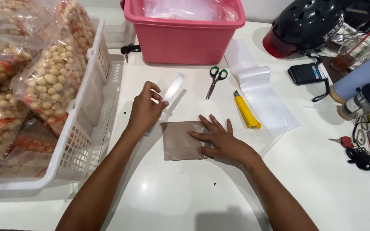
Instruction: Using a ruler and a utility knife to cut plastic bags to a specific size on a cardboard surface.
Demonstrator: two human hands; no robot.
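Note:
A flat brown packet point(179, 143) in clear plastic lies on the white table point(185, 201). My right hand point(219, 139) presses flat on its right half, fingers spread. My left hand point(145, 109) pinches a thin clear strip point(173, 87), apparently tape or a peeled liner, that stands up and to the right just above the packet's upper left corner.
A white basket point(86, 115) of bagged snacks fills the left. A pink tub point(184, 36) sits at the back. Green-handled scissors point(215, 79), a yellow utility knife point(247, 112) and clear plastic sheeting point(262, 94) lie near. A black helmet point(302, 25), wallet, keys and rolls crowd the right.

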